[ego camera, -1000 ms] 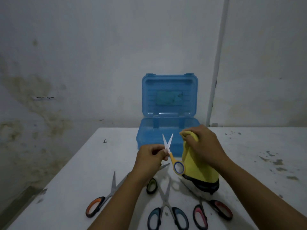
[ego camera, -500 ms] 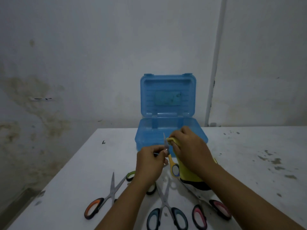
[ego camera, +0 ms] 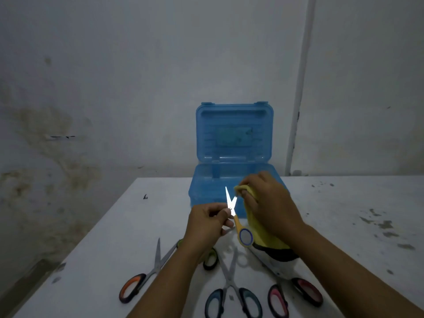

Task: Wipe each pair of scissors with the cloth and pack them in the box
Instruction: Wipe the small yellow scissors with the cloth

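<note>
My left hand point(ego camera: 207, 222) pinches a small pair of yellow-handled scissors point(ego camera: 238, 222) near the pivot, blades up and slightly parted, above the table. Just right of the blades, my right hand point(ego camera: 268, 203) grips a yellow cloth point(ego camera: 263, 232) that hangs down to the table. The blue plastic box point(ego camera: 231, 180) stands behind my hands with its lid upright. On the near table lie orange-handled scissors point(ego camera: 146, 274), blue-handled scissors point(ego camera: 231, 290), pink-handled scissors point(ego camera: 289, 292) and green-handled scissors point(ego camera: 210, 258), partly hidden by my left arm.
The white table point(ego camera: 344, 226) has dirt specks on its right part and a dark speck at the left. A stained wall and a vertical white pipe point(ego camera: 298, 111) stand behind the box. The table's left edge drops away to the floor.
Half a second ago the cloth in my right hand covered the blades. Now that hand has drawn back to the right, and the blades stand bare and parted.
</note>
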